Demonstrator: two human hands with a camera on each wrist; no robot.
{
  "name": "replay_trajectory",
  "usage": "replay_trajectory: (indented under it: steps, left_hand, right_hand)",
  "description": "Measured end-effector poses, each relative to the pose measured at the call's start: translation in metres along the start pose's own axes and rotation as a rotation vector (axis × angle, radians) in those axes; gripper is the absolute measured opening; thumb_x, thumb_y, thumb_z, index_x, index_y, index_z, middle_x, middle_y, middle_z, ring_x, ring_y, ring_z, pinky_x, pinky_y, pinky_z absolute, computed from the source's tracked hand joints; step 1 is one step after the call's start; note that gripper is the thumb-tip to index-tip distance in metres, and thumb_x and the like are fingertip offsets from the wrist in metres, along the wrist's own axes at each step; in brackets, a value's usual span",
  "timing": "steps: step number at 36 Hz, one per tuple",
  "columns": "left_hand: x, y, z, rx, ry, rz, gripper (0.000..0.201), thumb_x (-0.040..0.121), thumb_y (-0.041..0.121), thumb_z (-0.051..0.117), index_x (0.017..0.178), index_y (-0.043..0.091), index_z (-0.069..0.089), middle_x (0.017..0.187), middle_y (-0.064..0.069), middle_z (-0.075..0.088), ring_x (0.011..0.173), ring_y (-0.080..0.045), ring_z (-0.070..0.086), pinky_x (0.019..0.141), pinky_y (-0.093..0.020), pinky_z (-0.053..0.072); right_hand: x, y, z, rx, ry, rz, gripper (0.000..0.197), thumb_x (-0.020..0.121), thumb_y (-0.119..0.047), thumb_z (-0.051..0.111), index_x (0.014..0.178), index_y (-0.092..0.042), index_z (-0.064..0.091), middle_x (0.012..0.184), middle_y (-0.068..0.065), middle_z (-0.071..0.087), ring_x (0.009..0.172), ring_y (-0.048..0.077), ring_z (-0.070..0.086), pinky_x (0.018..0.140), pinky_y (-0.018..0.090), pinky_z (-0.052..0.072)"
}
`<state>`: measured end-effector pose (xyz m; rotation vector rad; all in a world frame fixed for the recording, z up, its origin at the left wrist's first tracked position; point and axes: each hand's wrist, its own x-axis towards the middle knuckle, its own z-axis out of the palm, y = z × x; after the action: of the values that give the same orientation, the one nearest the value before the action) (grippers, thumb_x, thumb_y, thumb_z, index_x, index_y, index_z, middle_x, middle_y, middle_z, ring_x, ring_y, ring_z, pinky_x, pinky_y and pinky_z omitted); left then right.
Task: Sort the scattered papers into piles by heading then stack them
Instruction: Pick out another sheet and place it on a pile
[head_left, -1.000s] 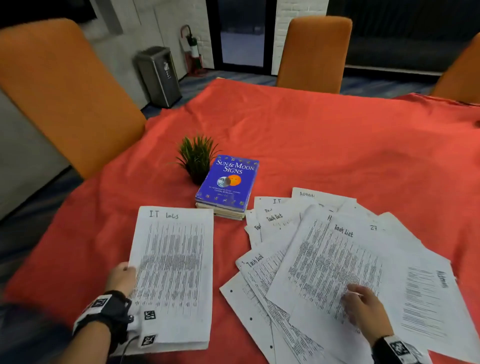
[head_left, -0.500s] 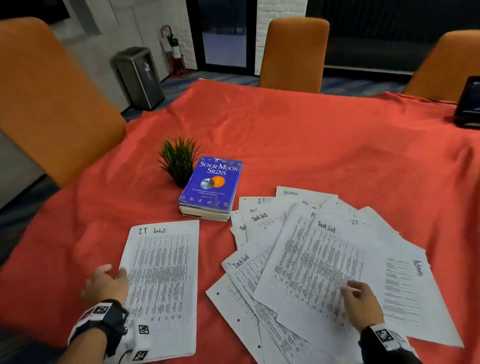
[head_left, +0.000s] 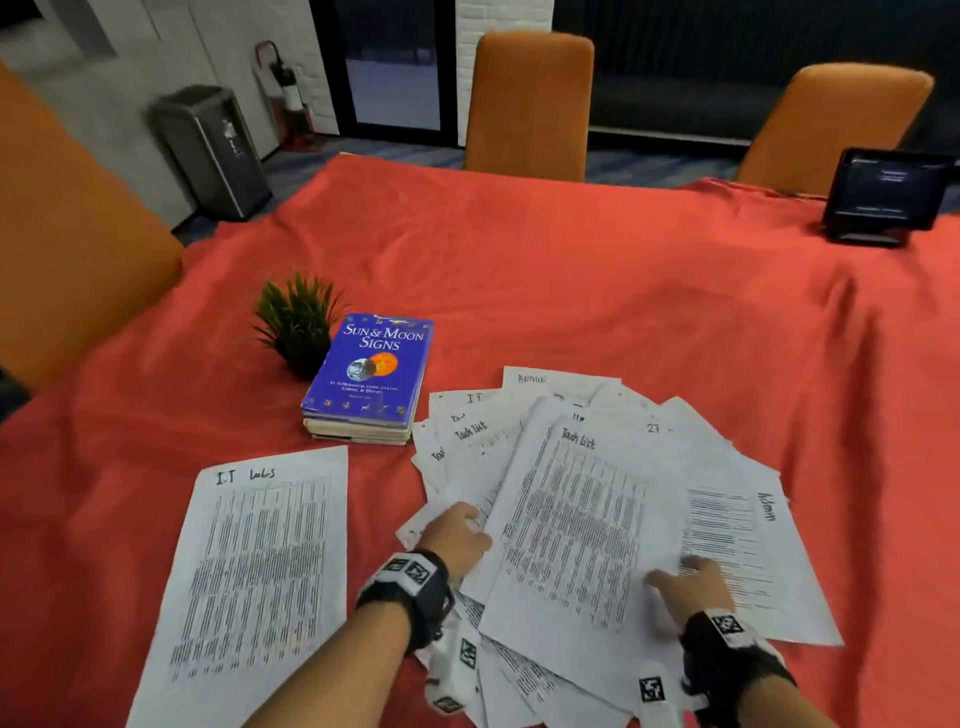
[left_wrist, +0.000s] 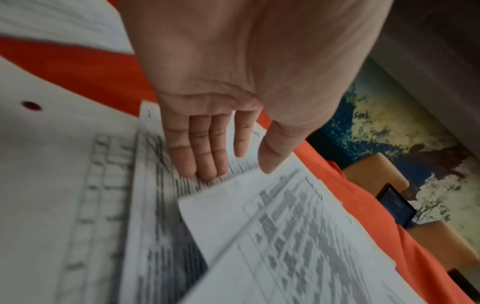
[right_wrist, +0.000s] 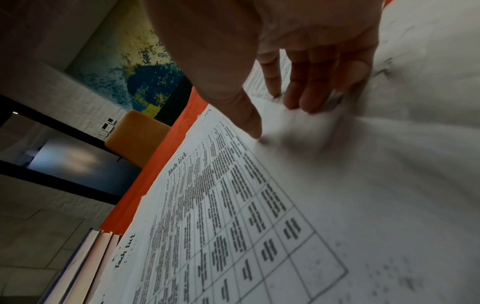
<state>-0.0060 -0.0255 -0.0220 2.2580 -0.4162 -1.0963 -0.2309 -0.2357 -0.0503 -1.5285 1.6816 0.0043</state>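
Note:
A neat pile headed "IT Logs" (head_left: 260, 571) lies on the red tablecloth (head_left: 571, 286) at the near left, with no hand on it. To its right is a fanned heap of scattered papers (head_left: 467, 441). The heap is topped by a "Task List" sheet (head_left: 576, 519), and an "Admin" sheet (head_left: 737, 545) sticks out on the right. My left hand (head_left: 457, 527) lies flat at the heap's left edge, its straight fingers (left_wrist: 205, 156) touching a lower sheet beside the top sheet's edge. My right hand (head_left: 685, 579) presses its fingertips (right_wrist: 309, 98) on the sheets where Task List meets Admin.
A blue book, "Sun & Moon Signs" (head_left: 369, 374), lies on other books just behind the heap, with a small green plant (head_left: 298, 322) to its left. A black tablet (head_left: 883, 195) stands at the far right corner. Orange chairs (head_left: 530, 104) ring the table.
My left hand has left the IT Logs pile and moved right to the heap's left edge. My right hand stays on the top sheets. The view has panned right.

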Motion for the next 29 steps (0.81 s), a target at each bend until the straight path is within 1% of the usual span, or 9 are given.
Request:
replay_trajectory:
  steps: [4, 7, 11, 14, 16, 19, 22, 26, 29]
  left_hand:
    - [-0.002, 0.011, 0.015, 0.005, -0.098, 0.030, 0.037, 0.081, 0.026, 0.065, 0.117, 0.021, 0.061, 0.119, 0.003, 0.068, 0.106, -0.018, 0.064, 0.097, -0.030, 0.049]
    - [-0.009, 0.017, 0.022, 0.021, -0.133, 0.070, 0.036, 0.083, 0.020, 0.062, 0.119, 0.021, 0.062, 0.117, 0.004, 0.068, 0.107, -0.018, 0.063, 0.089, -0.024, 0.047]
    - [-0.019, 0.024, 0.033, 0.059, -0.150, 0.100, 0.037, 0.085, 0.017, 0.058, 0.122, 0.022, 0.060, 0.120, 0.003, 0.066, 0.108, -0.019, 0.062, 0.097, -0.032, 0.048]
    - [-0.027, 0.024, 0.039, 0.123, -0.170, 0.143, 0.026, 0.090, 0.016, 0.051, 0.113, 0.019, 0.063, 0.114, -0.001, 0.066, 0.105, -0.020, 0.061, 0.097, -0.032, 0.048]
    - [-0.032, 0.020, 0.036, 0.134, -0.201, 0.124, 0.023, 0.094, 0.018, 0.049, 0.112, 0.018, 0.063, 0.112, -0.002, 0.065, 0.103, -0.019, 0.059, 0.095, -0.029, 0.047]
    - [-0.035, 0.002, 0.022, 0.106, -0.219, 0.048, 0.031, 0.091, 0.026, 0.051, 0.118, 0.019, 0.065, 0.119, 0.000, 0.067, 0.107, -0.018, 0.061, 0.099, -0.031, 0.047]
    - [-0.034, -0.017, 0.009, 0.026, -0.190, -0.029, 0.039, 0.082, 0.005, 0.051, 0.115, 0.022, 0.064, 0.117, 0.001, 0.067, 0.111, -0.019, 0.061, 0.100, -0.032, 0.047]
    - [-0.033, -0.031, 0.000, -0.018, -0.155, -0.075, 0.036, 0.080, -0.007, 0.051, 0.099, 0.023, 0.057, 0.105, -0.001, 0.064, 0.103, -0.019, 0.058, 0.089, -0.027, 0.048]
    - [-0.033, -0.034, 0.000, -0.023, -0.157, -0.074, 0.031, 0.078, -0.009, 0.054, 0.083, 0.021, 0.055, 0.093, -0.003, 0.063, 0.092, -0.017, 0.060, 0.086, -0.027, 0.050]
  right_hand:
    - [0.002, 0.000, -0.001, -0.012, -0.036, -0.017, 0.060, 0.071, -0.018, 0.079, 0.123, -0.006, 0.052, 0.108, 0.016, 0.061, 0.100, 0.032, 0.058, 0.083, 0.033, 0.043]
    - [0.000, -0.002, 0.000, -0.004, -0.047, -0.029, 0.058, 0.072, -0.017, 0.079, 0.121, -0.005, 0.052, 0.113, 0.017, 0.062, 0.098, 0.032, 0.058, 0.089, 0.036, 0.045]
    - [-0.003, -0.005, 0.005, 0.010, -0.075, -0.064, 0.055, 0.071, -0.020, 0.079, 0.119, -0.007, 0.054, 0.106, 0.011, 0.060, 0.097, 0.030, 0.059, 0.090, 0.035, 0.046]
    - [0.001, -0.002, 0.010, 0.037, -0.111, -0.083, 0.053, 0.071, -0.026, 0.078, 0.117, -0.011, 0.055, 0.105, 0.013, 0.066, 0.093, 0.033, 0.066, 0.088, 0.043, 0.053]
    - [0.001, -0.003, 0.011, 0.062, -0.147, -0.087, 0.048, 0.074, -0.024, 0.076, 0.116, -0.010, 0.055, 0.103, 0.017, 0.067, 0.083, 0.030, 0.065, 0.074, 0.039, 0.055]
    - [-0.002, -0.005, 0.011, 0.108, -0.194, -0.077, 0.047, 0.076, -0.020, 0.075, 0.116, -0.010, 0.052, 0.097, 0.020, 0.065, 0.066, 0.025, 0.059, 0.051, 0.028, 0.046]
    - [-0.007, -0.007, 0.011, 0.152, -0.198, -0.109, 0.054, 0.074, -0.020, 0.077, 0.118, -0.013, 0.048, 0.098, 0.020, 0.065, 0.061, 0.024, 0.057, 0.044, 0.024, 0.042]
    - [-0.021, -0.019, 0.014, 0.212, -0.322, -0.243, 0.059, 0.076, -0.019, 0.079, 0.118, -0.024, 0.038, 0.085, 0.013, 0.063, 0.060, 0.022, 0.056, 0.049, 0.026, 0.043]
    - [-0.029, -0.027, 0.015, 0.270, -0.403, -0.291, 0.041, 0.077, -0.009, 0.076, 0.111, -0.014, 0.053, 0.092, 0.018, 0.070, 0.068, 0.025, 0.064, 0.053, 0.029, 0.050]
